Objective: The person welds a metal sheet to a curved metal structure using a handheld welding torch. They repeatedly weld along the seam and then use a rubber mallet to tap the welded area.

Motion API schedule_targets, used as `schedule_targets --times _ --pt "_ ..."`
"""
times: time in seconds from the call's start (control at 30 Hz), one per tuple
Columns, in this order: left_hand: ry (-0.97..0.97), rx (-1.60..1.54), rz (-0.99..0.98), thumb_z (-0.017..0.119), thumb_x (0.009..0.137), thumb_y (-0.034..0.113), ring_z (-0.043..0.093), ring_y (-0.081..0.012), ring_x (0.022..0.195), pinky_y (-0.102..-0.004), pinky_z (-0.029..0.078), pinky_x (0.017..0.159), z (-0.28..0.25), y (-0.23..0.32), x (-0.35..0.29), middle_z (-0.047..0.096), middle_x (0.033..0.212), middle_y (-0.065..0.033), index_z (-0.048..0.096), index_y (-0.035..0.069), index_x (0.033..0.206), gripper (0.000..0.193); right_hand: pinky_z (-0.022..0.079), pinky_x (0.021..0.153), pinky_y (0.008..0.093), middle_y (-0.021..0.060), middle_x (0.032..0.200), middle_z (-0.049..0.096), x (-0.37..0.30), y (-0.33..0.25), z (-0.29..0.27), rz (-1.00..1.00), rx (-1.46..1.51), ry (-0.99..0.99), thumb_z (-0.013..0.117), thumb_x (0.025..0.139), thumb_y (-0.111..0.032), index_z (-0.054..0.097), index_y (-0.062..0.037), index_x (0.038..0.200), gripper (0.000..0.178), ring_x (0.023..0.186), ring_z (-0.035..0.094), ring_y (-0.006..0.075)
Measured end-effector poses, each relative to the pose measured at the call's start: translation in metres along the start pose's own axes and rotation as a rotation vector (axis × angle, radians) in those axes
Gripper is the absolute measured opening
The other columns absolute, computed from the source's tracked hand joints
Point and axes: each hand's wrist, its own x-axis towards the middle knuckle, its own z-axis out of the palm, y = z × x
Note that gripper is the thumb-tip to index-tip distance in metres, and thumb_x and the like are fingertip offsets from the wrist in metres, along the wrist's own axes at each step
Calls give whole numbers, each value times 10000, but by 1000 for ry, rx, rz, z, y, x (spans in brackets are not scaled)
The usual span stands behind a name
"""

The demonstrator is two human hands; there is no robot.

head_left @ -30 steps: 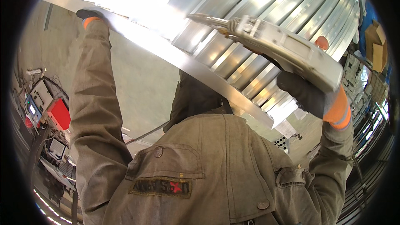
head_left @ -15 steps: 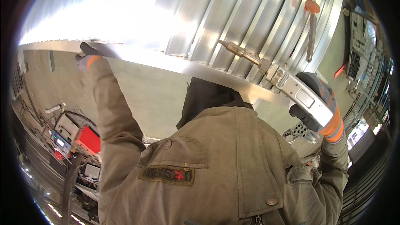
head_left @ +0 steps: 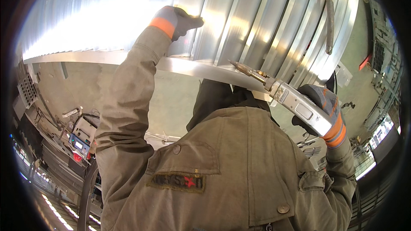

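Note:
My right hand (head_left: 319, 102), in a grey glove with an orange cuff, is closed round a handheld laser welding gun (head_left: 302, 106), a silver boxy body with a narrow brass-coloured nozzle. The nozzle points up and left, its tip close to the front edge strip (head_left: 205, 72) of a ribbed metal panel (head_left: 231, 21); contact cannot be made out. Over the panel's ribs is my gloved left hand (head_left: 177, 21), its fingers stretched to the right with nothing visible in them. A mallet (head_left: 329, 21) with an orange head lies across the ribs at the far right.
Strong glare covers the panel's left part. At the lower left stands a machine with a lit display (head_left: 79, 144), among cables and metal stock. A perforated metal piece (head_left: 27, 90) is at the left rim. Racks and shelving (head_left: 381, 55) line the right side.
My left hand has left the panel's front edge at the left and moved right and farther in over the ribs. The welding gun has shifted slightly down, staying in my right hand.

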Motion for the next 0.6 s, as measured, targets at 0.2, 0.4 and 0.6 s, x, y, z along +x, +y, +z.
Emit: schedule_targets --times 0.2,0.4,0.6 --pt "-45 174 -59 714 923 670 647 -227 722 -426 555 707 13 29 -1 738 823 -97 736 54 855 619 557 765 461 148 965 704 -3 19 6 51 87 -41 979 710 -255 710 -20 1138 558 841 701 396" --pt "17 -137 13 776 927 568 702 -253 756 -444 577 715 18 14 -3 768 866 -104 763 42 877 529 554 752 459 140 947 705 7 21 2 -26 56 5 991 701 -261 691 -24 1171 605 821 699 396" --pt "24 -80 10 776 928 572 692 -231 722 -431 572 672 20 8 5 749 813 -98 735 40 832 542 585 848 478 184 1147 709 17 16 2 -108 -260 118 955 781 -180 676 14 1277 601 984 713 423"
